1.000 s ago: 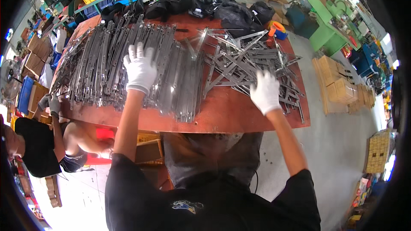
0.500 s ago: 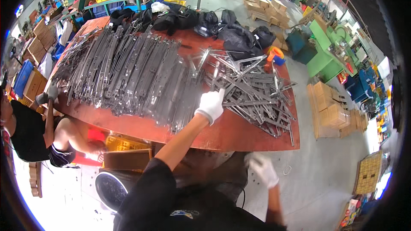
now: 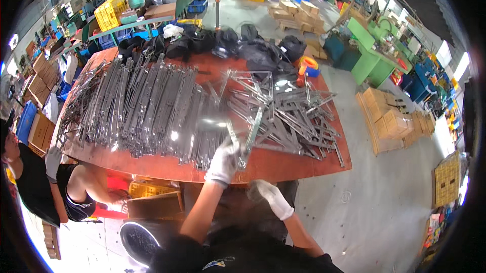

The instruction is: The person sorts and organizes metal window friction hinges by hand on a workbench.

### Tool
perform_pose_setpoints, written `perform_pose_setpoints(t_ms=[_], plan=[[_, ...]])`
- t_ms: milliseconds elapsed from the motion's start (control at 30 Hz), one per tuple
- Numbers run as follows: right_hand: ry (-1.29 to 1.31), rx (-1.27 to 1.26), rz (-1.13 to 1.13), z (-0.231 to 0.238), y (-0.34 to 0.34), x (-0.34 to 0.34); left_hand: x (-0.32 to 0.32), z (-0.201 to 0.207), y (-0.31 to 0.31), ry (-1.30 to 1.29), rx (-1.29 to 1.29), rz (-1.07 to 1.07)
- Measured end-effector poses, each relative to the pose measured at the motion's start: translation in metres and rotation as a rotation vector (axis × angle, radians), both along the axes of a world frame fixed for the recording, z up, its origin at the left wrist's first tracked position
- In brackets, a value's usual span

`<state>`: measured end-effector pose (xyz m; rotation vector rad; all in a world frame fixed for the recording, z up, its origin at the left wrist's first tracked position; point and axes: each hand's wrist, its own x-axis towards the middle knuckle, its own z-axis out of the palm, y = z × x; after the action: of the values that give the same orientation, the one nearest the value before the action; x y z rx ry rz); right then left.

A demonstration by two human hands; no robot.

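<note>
My left hand (image 3: pixel 224 164), in a white glove, is closed around a flat metal bar (image 3: pixel 252 136) at the table's near edge. The bar has holes and stands tilted up; a second, blurred strip shows beside it, and I cannot make out whether the two are joined. My right hand (image 3: pixel 276 201), gloved too, is in front of the table edge, a little below the left. Its fingers are smeared and point toward the left hand. Packed rows of long metal strips (image 3: pixel 152 106) lie to the left. Right of my left hand is a loose, crisscrossed heap of metal bars (image 3: pixel 298 118).
The red tabletop (image 3: pixel 324 164) has black bags (image 3: pixel 258 53) along its far side and an orange and blue tape dispenser (image 3: pixel 309 66) at far right. A co-worker (image 3: pixel 35 182) sits at left. A round black bin (image 3: pixel 139 242) and a cardboard box (image 3: pixel 154 205) stand below.
My left hand has come back from the heap toward the near edge, now with a metal bar in it. My right hand has moved left, closer to it. The view has shifted slightly.
</note>
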<state>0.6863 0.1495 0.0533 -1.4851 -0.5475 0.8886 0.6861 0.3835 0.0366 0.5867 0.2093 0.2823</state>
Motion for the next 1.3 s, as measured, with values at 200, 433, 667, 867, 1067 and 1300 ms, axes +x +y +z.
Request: perform_pose_setpoints(t_ms=[200,433,667,867,1067,1300], plan=[[0.726,0.423,-0.039,-0.029,0.032,0.02,-0.052,0.02,-0.031,0.086,0.056,-0.196],[0.431,0.274,0.048,-0.022,0.016,0.008,-0.079,0.047,-0.047,-0.057,0.579,-0.26],[0.563,0.187,-0.073,0.033,-0.011,-0.001,-0.071,0.047,-0.066,0.268,1.257,0.093],[0.748,0.271,-0.007,0.054,-0.036,-0.009,-0.09,0.064,-0.077,-0.003,1.139,-0.202],[0.681,0.071,-0.013,0.053,-0.031,0.007,-0.08,0.072,-0.06,0.235,1.778,-0.4],[0.076,-0.253,-0.05,0.058,-0.027,0.026,-0.072,0.146,-0.073,-0.663,1.103,-0.128]])
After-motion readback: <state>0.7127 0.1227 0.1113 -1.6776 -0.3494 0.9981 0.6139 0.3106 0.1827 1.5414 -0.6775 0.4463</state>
